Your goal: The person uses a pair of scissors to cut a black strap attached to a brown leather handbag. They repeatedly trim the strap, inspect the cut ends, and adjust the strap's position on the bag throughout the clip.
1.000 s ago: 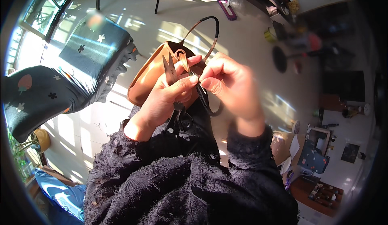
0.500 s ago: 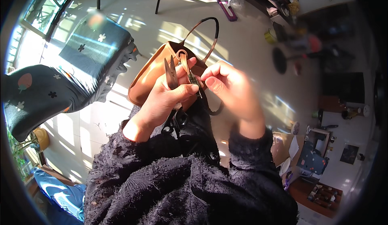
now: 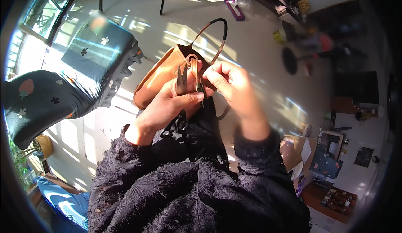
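Observation:
A tan handbag [image 3: 157, 76] with a dark opening lies across my lap, its thin looped handle [image 3: 225, 29] standing up at the far side. My left hand [image 3: 165, 107] is closed around a pair of scissors, whose metal blades [image 3: 181, 81] point away from me, slightly apart. Between its thumb and fingers it also pinches the dark end of a narrow tan strap [image 3: 194, 69] looped at the bag's edge. Just right of that strap, my right hand [image 3: 234, 86] has thumb and fingertips pressed together; whatever they hold is too small to make out.
To the left stands a seat with a dark flowered cover [image 3: 98, 48]. A purple flat mop [image 3: 233, 7] lies on the tiled floor ahead. Blue cloth [image 3: 65, 201] is at lower left, and a brown cabinet [image 3: 331, 199] at lower right.
My right hand has shifted slightly left and up, its fingertips still together. The scissor blades and strap have turned a little more upright in my left hand.

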`<state>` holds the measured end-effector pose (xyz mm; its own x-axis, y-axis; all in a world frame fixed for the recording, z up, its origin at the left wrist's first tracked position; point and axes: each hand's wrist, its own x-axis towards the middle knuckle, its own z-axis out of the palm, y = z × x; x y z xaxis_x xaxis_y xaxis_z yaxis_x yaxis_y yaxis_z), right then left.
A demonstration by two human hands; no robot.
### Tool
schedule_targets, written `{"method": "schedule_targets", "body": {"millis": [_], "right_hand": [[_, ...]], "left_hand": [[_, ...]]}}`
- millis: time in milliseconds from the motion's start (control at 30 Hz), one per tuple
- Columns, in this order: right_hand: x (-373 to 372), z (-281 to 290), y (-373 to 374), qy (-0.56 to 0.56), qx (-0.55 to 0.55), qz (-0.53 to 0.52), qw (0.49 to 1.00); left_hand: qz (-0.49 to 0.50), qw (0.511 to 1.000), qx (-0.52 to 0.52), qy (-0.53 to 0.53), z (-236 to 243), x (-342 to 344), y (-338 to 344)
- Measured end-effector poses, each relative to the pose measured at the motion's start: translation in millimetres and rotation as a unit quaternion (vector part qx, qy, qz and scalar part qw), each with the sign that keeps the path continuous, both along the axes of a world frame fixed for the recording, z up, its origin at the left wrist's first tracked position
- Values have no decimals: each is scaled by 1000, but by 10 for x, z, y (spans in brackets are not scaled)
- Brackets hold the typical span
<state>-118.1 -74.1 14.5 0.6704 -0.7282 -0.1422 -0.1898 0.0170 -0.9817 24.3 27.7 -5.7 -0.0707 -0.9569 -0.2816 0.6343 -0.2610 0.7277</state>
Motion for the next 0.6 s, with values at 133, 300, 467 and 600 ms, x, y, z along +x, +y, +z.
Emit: {"method": "schedule_targets", "body": {"millis": [133, 300, 467, 600], "right_hand": [[-34, -17, 29, -18, -32, -10, 999], [-107, 233, 240, 67, -255, 45, 964], [-78, 140, 411, 73, -264, -41, 961], [-84, 85, 424, 82, -276, -69, 955]], "left_hand": [[-8, 999, -31, -36, -92, 53, -17], [51, 999, -4, 4, 15, 34, -41], [83, 996, -39, 14, -13, -56, -75], [92, 995, -33, 22, -6, -76, -79]]}}
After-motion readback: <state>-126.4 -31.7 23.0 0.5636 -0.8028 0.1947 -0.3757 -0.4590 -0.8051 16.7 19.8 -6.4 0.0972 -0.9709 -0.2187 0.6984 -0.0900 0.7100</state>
